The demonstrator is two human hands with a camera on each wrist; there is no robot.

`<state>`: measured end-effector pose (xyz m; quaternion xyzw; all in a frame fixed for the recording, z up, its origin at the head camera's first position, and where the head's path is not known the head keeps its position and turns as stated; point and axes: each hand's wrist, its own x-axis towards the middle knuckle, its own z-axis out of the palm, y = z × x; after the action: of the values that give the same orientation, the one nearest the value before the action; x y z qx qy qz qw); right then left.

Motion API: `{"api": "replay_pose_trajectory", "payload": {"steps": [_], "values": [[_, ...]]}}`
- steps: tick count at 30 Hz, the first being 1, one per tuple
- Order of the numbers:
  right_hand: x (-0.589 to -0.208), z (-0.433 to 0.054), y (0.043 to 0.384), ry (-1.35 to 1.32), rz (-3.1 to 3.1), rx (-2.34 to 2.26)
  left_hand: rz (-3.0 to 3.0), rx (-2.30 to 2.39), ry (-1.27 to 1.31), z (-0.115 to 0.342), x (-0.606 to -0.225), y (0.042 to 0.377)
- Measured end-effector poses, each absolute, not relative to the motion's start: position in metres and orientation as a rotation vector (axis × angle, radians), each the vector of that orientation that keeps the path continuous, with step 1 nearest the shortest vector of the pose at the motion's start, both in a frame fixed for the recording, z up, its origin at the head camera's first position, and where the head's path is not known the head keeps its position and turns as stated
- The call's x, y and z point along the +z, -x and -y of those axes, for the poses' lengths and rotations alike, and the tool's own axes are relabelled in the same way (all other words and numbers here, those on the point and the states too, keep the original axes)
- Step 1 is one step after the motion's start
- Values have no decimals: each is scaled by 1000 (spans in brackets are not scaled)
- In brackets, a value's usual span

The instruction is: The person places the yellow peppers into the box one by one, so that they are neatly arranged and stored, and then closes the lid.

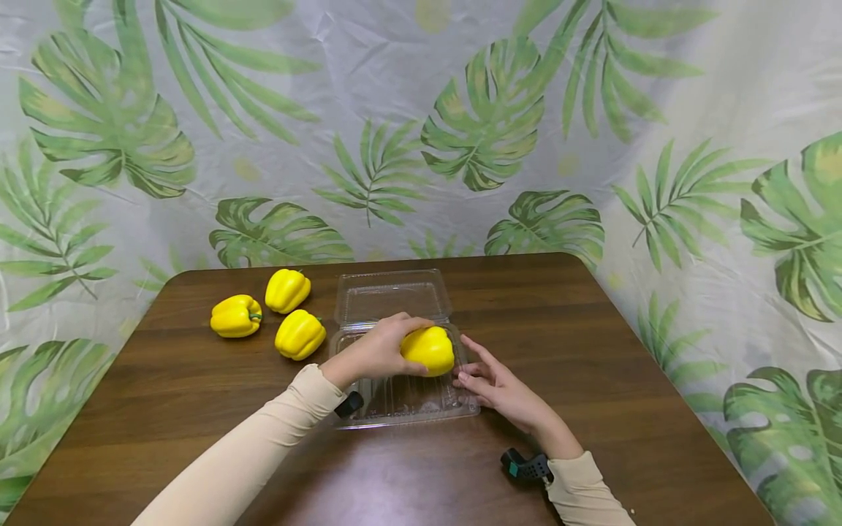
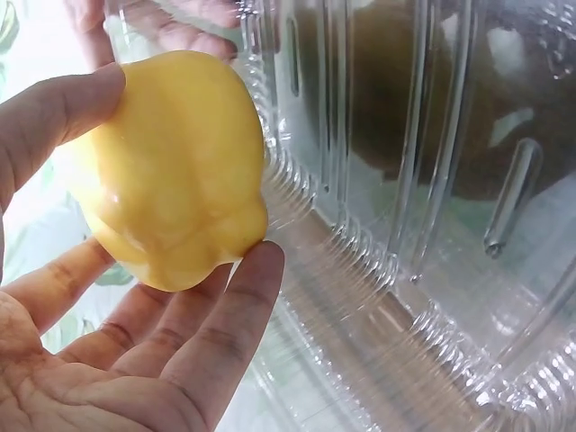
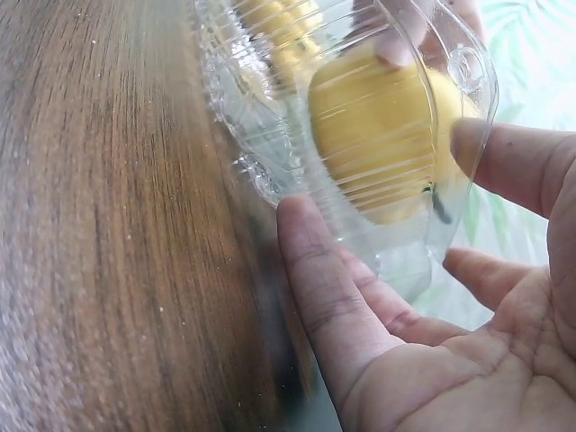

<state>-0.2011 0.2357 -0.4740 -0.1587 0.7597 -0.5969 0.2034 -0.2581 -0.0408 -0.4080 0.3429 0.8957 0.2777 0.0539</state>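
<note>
My left hand (image 1: 384, 349) grips a yellow bell pepper (image 1: 430, 352), thumb on one side and fingers on the other. The pepper is over the right part of a clear plastic clamshell container (image 1: 408, 413), whose lid (image 1: 395, 296) lies folded back away from me. In the left wrist view, the fingertips are around the pepper's (image 2: 180, 171) lobed end. My right hand (image 1: 503, 391) rests at the container's right wall with fairly straight, spread fingers. The right wrist view shows its fingertips right at the clear wall (image 3: 297, 153), with the pepper (image 3: 373, 135) seen through the plastic.
Left of the container, three more yellow bell peppers lie grouped on the brown wooden table (image 1: 559, 329): a left one (image 1: 235, 316), a far one (image 1: 287, 291) and a near one (image 1: 300, 334). A leaf-patterned curtain (image 1: 395, 146) hangs behind the table and along its sides.
</note>
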Motion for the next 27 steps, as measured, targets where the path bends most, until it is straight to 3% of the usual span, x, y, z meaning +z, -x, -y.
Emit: {"api": "replay_pose_trajectory", "payload": {"steps": [27], "values": [[-474, -236, 200, 448, -2145, -1656, -2783, 816, -1012, 39, -415, 257]]}}
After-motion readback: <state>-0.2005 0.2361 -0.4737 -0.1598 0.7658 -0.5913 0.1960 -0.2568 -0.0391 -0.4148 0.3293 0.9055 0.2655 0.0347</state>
